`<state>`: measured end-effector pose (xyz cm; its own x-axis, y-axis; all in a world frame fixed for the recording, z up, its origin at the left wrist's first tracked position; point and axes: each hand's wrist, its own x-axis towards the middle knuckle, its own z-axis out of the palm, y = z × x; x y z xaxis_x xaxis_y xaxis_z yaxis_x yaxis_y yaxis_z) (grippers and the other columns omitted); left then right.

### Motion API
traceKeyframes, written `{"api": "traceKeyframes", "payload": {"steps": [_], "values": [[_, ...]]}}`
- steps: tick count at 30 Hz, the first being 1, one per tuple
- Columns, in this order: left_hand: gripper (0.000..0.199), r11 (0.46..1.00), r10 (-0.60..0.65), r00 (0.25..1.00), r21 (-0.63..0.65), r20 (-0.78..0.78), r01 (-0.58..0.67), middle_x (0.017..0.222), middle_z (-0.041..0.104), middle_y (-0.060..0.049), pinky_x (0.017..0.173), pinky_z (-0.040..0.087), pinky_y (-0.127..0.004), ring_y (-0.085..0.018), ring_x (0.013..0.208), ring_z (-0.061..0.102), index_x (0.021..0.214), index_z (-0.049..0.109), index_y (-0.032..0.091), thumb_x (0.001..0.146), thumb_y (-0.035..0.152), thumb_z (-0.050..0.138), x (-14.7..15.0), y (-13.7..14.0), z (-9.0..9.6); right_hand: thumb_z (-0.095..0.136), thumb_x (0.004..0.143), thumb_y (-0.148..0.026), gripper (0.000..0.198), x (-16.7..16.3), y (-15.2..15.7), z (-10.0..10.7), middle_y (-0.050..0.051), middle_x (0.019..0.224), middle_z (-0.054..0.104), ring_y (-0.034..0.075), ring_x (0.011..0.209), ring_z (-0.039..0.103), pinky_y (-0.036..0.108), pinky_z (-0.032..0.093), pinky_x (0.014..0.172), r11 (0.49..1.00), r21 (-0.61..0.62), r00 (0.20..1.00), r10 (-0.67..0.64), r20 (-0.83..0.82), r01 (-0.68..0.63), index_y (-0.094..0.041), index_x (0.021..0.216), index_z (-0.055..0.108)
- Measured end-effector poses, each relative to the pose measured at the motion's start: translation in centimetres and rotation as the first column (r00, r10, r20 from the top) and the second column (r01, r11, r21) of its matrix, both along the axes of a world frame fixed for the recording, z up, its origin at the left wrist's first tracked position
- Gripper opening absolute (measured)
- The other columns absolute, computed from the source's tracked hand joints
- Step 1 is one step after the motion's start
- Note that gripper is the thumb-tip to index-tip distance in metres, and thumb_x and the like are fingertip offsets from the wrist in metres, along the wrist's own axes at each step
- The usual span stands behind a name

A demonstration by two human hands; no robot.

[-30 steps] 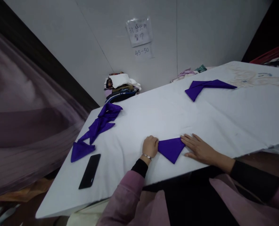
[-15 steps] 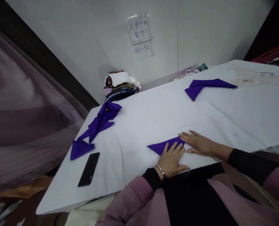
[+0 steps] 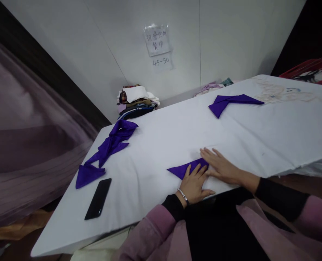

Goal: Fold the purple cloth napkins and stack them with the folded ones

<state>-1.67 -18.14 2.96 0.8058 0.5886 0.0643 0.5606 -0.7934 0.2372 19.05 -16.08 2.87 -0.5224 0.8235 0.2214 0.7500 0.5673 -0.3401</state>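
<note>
A purple cloth napkin [image 3: 181, 170], folded into a triangle, lies flat near the front edge of the white-covered table [image 3: 155, 145]. My left hand [image 3: 194, 184], with a bracelet at the wrist, rests on it with the fingers spread, hiding its lower part. At the napkin's right end is my right hand [image 3: 222, 167], its fingers stretched out and touching or just over the edge. Another folded purple napkin [image 3: 223, 103] lies bent at the back right. Crumpled purple napkins [image 3: 110, 145] lie along the left side.
A black phone [image 3: 98, 198] lies at the table's left. Behind the back edge stand a stack of folded clothes [image 3: 136, 103] and more cloth [image 3: 211, 87]. A handwritten sign [image 3: 157, 40] hangs on the wall. A red basket [image 3: 310, 70] is at far right, a sheer curtain [image 3: 36, 145] at left.
My right hand has moved slightly left along the napkin's right end, its fingers now tilted up more. My left hand stays on the napkin. The whole view has shifted a little.
</note>
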Motion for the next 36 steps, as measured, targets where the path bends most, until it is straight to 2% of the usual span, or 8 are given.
{"api": "traceKeyframes", "payload": {"steps": [6, 15, 18, 21, 24, 26, 30, 36], "values": [[0.062, 0.999, 0.007, 1.000, -0.039, 0.014, -0.007, 0.138, 0.046, -0.008, 0.111, 0.008, -0.054, -0.028, 0.132, 0.030, 0.135, 0.039, 0.023, 0.085, 0.058, 0.041, 0.0, 0.1, -0.2, 0.025, 0.090, -0.060, 0.072, -7.4, 1.5, 0.4, 0.013, 0.150, 0.019, 0.025, 0.138, 0.010, 0.049, 0.011, 0.111, 0.986, -0.156, 0.992, -0.071, -0.109, 0.053, -0.016, 0.146, 0.015], [0.067, 0.988, -0.008, 0.992, -0.153, 0.122, 0.027, 0.138, 0.045, -0.005, 0.112, 0.003, -0.054, -0.027, 0.134, 0.025, 0.137, 0.036, 0.025, 0.081, 0.060, 0.047, 0.0, 0.1, 0.7, 0.024, 0.090, -0.060, 0.070, -5.8, 3.7, -3.1, 0.013, 0.148, 0.026, 0.027, 0.137, 0.015, 0.051, 0.016, 0.109, 0.971, -0.137, 0.978, -0.202, -0.044, 0.194, -0.017, 0.145, 0.021], [0.045, 0.977, 0.013, 0.980, -0.212, 0.199, 0.030, 0.128, 0.055, -0.002, 0.111, 0.014, -0.051, -0.024, 0.127, 0.037, 0.124, 0.051, 0.029, 0.085, 0.051, 0.049, -0.7, 0.8, 0.8, 0.024, 0.091, -0.058, 0.067, -5.9, 3.4, -2.9, 0.012, 0.148, 0.026, 0.027, 0.137, 0.016, 0.051, 0.016, 0.109, 0.968, -0.143, 0.975, -0.217, -0.056, 0.207, -0.018, 0.144, 0.024], [0.025, 0.972, 0.207, 0.944, -0.164, 0.258, -0.168, 0.116, 0.062, -0.002, 0.106, 0.028, -0.044, -0.021, 0.117, 0.046, 0.108, 0.061, 0.027, 0.090, 0.034, 0.045, -2.2, 2.1, 0.4, 0.023, 0.092, -0.054, 0.063, -6.1, 3.2, -2.7, 0.013, 0.146, 0.030, 0.026, 0.136, 0.021, 0.050, 0.018, 0.109, 0.973, -0.123, 0.979, -0.200, -0.036, 0.194, -0.015, 0.141, 0.032], [0.028, 0.893, 0.447, 0.864, -0.062, 0.231, -0.445, 0.116, 0.060, -0.008, 0.097, 0.037, -0.042, -0.023, 0.110, 0.050, 0.113, 0.058, 0.020, 0.086, 0.027, 0.050, -4.2, 3.6, 0.1, 0.026, 0.093, -0.050, 0.056, -6.0, 3.1, -2.7, 0.014, 0.143, 0.037, 0.027, 0.134, 0.026, 0.051, 0.019, 0.107, 0.981, -0.086, 0.984, -0.175, -0.006, 0.174, -0.016, 0.133, 0.044], [0.029, 0.846, 0.532, 0.832, -0.052, 0.159, -0.531, 0.105, 0.063, -0.008, 0.088, 0.042, -0.040, -0.023, 0.099, 0.054, 0.111, 0.058, 0.018, 0.084, 0.027, 0.054, -5.3, 4.4, 0.2, 0.029, 0.093, -0.049, 0.051, -5.9, 3.0, -2.9, 0.014, 0.141, 0.040, 0.028, 0.133, 0.028, 0.052, 0.020, 0.106, 0.984, -0.071, 0.986, -0.167, -0.008, 0.167, -0.017, 0.127, 0.051], [0.018, 0.802, 0.584, 0.812, -0.162, 0.008, -0.575, 0.081, 0.063, -0.002, 0.076, 0.045, -0.033, -0.019, 0.082, 0.058, 0.092, 0.063, 0.020, 0.079, 0.032, 0.062, -6.1, 5.5, 0.7, 0.036, 0.091, -0.048, 0.044, -5.4, 3.1, -2.9, 0.012, 0.138, 0.044, 0.028, 0.132, 0.031, 0.056, 0.020, 0.105, 0.990, -0.090, 0.990, -0.117, -0.075, 0.110, -0.021, 0.120, 0.055], [0.012, 0.837, 0.499, 0.864, -0.220, -0.072, -0.502, 0.078, 0.061, 0.000, 0.070, 0.044, -0.028, -0.018, 0.080, 0.057, 0.072, 0.058, 0.021, 0.079, 0.030, 0.061, -5.6, 5.7, 1.3, 0.041, 0.088, -0.043, 0.037, -4.1, 3.0, -2.6, 0.012, 0.137, 0.045, 0.027, 0.131, 0.032, 0.055, 0.018, 0.106, 0.988, -0.151, 0.992, 0.003, -0.126, -0.022, -0.021, 0.114, 0.058]]}}
